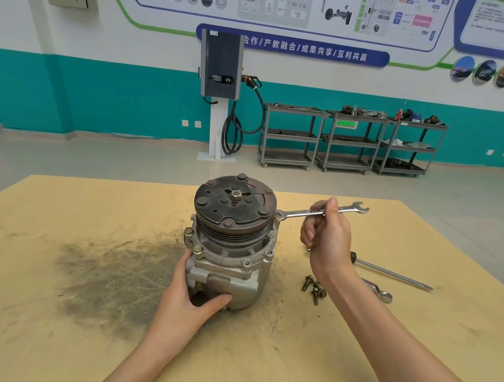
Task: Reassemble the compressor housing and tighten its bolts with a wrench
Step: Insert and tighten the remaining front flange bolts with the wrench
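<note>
The compressor [231, 243] stands upright on the tan board [52, 341], its dark clutch plate [234, 203] facing up with a nut at the centre. The left hand [189, 302] grips the lower housing: the thumb lies across the near face and the fingers wrap out of sight round the left side. Just above those fingers, two bolts [193, 240] sit in the flange ears, and further ears run along the flange toward the right.

The right hand [326, 240] holds a wrench [318, 211] near the middle of its shank, thumb on top and fingers curled beneath. The ring end, left of the fingers, sits at the right edge of the housing just below the pulley rim; whether it is seated on a bolt head cannot be told. The open end sticks out to the right, past the thumb.

Below the right wrist, three loose bolts [314, 287] lie on the board. Just right of them lies a second ring spanner [380, 291], partly hidden by the forearm, and beyond it a screwdriver [392, 272] points right. A dark greasy smear [111, 276] spreads over the board left of the left hand.
</note>
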Available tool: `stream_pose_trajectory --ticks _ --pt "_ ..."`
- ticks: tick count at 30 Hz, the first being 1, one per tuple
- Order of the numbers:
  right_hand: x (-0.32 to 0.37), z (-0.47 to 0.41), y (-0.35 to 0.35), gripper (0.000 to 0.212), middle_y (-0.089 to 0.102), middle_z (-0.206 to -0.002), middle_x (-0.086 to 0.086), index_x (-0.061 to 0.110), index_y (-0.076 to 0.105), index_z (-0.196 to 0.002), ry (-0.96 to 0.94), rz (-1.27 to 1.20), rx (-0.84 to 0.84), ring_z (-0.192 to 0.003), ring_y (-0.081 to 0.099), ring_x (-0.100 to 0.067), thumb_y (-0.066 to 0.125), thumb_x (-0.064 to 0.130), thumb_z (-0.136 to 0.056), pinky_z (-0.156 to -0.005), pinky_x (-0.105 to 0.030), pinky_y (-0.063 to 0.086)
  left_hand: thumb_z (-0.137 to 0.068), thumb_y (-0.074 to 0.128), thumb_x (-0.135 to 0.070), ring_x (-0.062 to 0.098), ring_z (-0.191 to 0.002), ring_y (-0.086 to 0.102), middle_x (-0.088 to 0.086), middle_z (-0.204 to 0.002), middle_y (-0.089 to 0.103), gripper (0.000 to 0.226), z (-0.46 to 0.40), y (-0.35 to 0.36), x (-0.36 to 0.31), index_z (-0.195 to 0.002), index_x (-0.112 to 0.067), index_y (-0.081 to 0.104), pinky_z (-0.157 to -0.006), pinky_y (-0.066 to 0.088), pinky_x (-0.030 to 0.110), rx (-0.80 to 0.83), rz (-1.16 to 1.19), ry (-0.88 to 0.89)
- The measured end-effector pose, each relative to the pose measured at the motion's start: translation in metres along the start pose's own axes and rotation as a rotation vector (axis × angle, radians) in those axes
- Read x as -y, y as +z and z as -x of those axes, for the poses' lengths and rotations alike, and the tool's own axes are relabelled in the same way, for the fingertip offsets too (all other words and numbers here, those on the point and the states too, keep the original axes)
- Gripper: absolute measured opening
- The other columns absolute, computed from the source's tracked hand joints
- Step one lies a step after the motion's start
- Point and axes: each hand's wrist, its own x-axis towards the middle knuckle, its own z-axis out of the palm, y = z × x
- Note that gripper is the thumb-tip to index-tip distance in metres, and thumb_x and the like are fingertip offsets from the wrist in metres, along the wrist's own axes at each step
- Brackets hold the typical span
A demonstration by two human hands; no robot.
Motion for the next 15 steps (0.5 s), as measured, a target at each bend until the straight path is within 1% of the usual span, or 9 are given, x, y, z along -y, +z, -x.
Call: stream_pose_trajectory --ticks 2,4,7,11,13,15 --pt "-0.004 0.012 0.000 0.039 0.040 -0.043 0.003 0.013 0.051 -0.082 -0.086 0.059 -0.055 -0.038 0.033 -0.011 0.028 0.032 -0.107 -0.040 -0.020 0.026 -0.054 0.082 -0.050 0.001 -0.127 0.053 -0.028 -0.132 0.054 0.116 0.000 0.000 -0.001 -0.154 -0.033 0.025 -0.107 0.038 0.023 0.007 0.002 0.002" --pt "-0.008 0.026 -0.001 0.036 0.040 -0.044 0.003 0.015 0.052 -0.084 -0.168 0.100 -0.081 -0.039 0.033 -0.012 0.030 0.034 -0.106 -0.039 -0.020 0.028 -0.053 0.082 -0.052 0.002 -0.128 0.052 -0.024 -0.135 0.054 0.118 0.001 0.000 -0.002 -0.155 -0.031 0.025 -0.107 0.037 0.023 0.011 0.000 0.008" --pt "-0.012 0.041 -0.001 0.031 0.041 -0.045 0.003 0.017 0.052 -0.088 -0.225 0.111 -0.065 -0.040 0.034 -0.012 0.033 0.038 -0.101 -0.039 -0.019 0.030 -0.053 0.081 -0.053 0.000 -0.127 0.051 -0.026 -0.134 0.052 0.119 0.001 -0.001 -0.003 -0.155 -0.034 0.022 -0.105 0.036 0.020 0.013 0.001 0.002" --pt "-0.004 0.032 0.002 0.033 0.042 -0.045 0.002 0.015 0.049 -0.085 -0.175 0.108 -0.057 -0.040 0.035 -0.013 0.030 0.032 -0.105 -0.039 -0.019 0.030 -0.054 0.081 -0.051 0.001 -0.128 0.052 -0.022 -0.137 0.054 0.118 0.002 -0.001 -0.004 -0.155 -0.034 0.023 -0.106 0.037 0.022 0.010 -0.008 -0.005" --pt "0.002 0.019 0.004 0.036 0.043 -0.044 0.002 0.013 0.049 -0.082 -0.094 0.097 -0.061 -0.039 0.036 -0.013 0.028 0.029 -0.107 -0.039 -0.019 0.029 -0.054 0.082 -0.050 0.000 -0.127 0.051 -0.027 -0.133 0.053 0.117 0.002 0.000 -0.003 -0.154 -0.035 0.022 -0.104 0.036 0.018 0.010 -0.012 -0.008" --pt "0.007 0.008 0.006 0.038 0.043 -0.044 0.002 0.012 0.048 -0.080 -0.028 0.067 -0.051 -0.038 0.036 -0.013 0.027 0.028 -0.107 -0.039 -0.021 0.029 -0.059 0.084 -0.045 -0.001 -0.126 0.051 -0.034 -0.128 0.050 0.116 0.001 0.000 -0.003 -0.155 -0.035 0.021 -0.102 0.035 0.016 0.004 -0.013 -0.010"
